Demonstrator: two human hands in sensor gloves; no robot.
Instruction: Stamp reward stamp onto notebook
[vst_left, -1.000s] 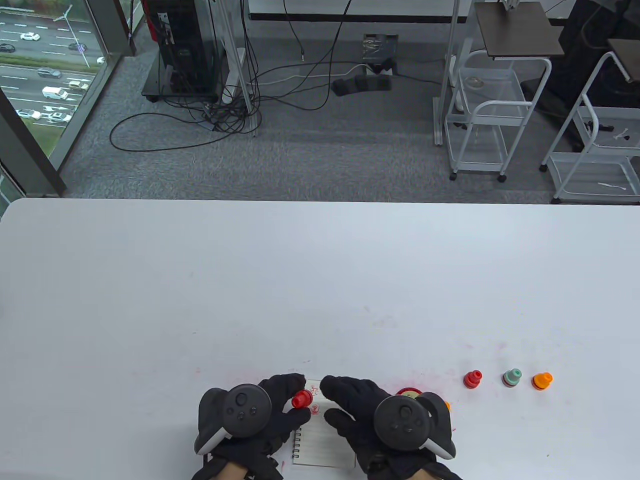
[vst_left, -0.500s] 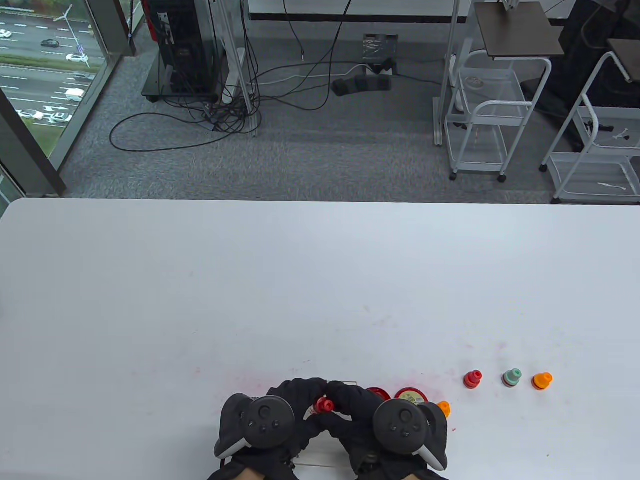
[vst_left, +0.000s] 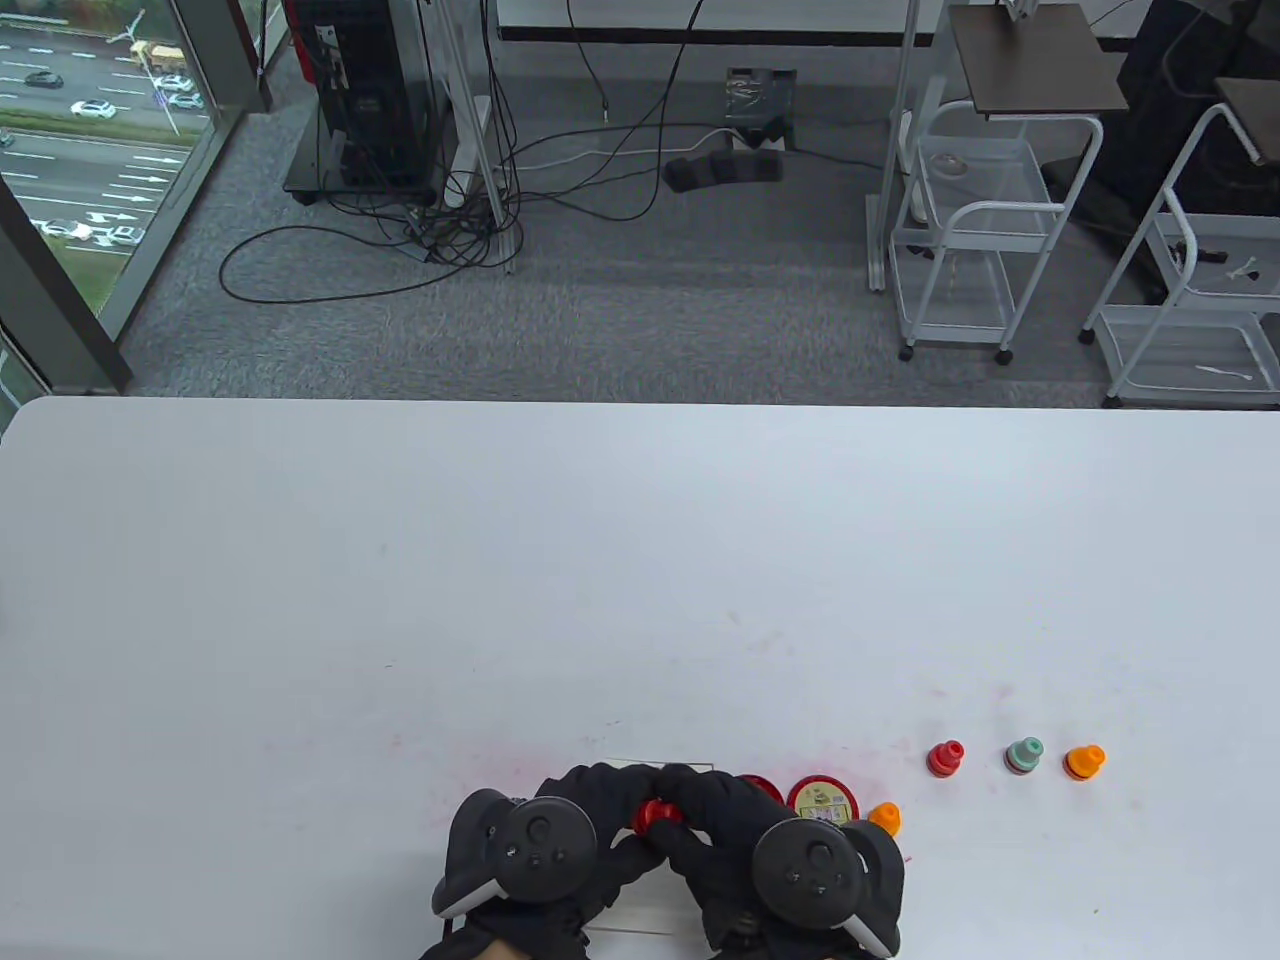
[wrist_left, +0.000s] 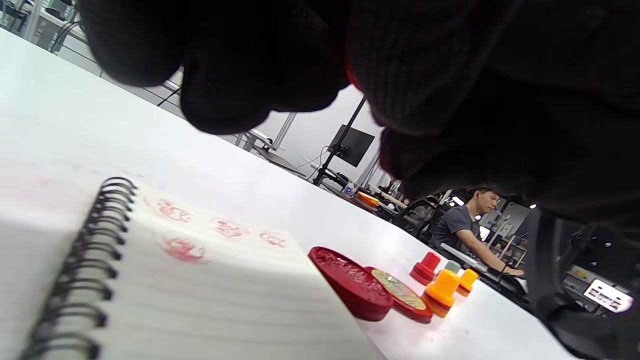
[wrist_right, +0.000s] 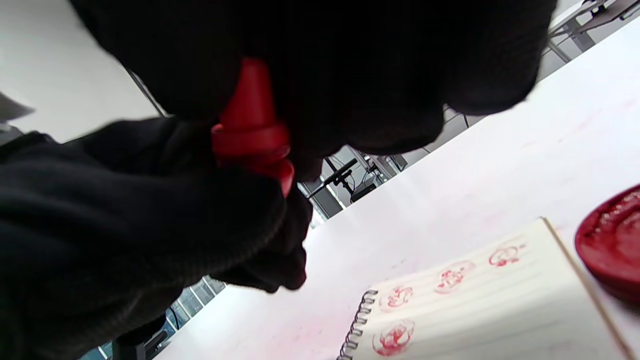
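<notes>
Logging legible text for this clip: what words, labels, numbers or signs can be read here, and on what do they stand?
No text reads clearly in any view.
Round lid label: printed green and yellow, too small to read.
Red stamp marks on the notebook: four impressions, blurred figures, no legible characters.
Small lit screen at the left wrist view's right edge: too blurred to read.
Red stamp held between both hands: no visible marking.

This looks like an office or lab set up for recording, several floors up. Past the white desk (vst_left: 400, 560) lies grey carpet (vst_left: 620, 320) strewn with loose black cables (vst_left: 470, 220), a black equipment tower (vst_left: 365, 95) and white wire trolleys (vst_left: 975, 245). A floor-to-ceiling window (vst_left: 90, 150) overlooks a road with cars, and the left wrist view shows a person (wrist_left: 467, 227) seated at another workstation.
</notes>
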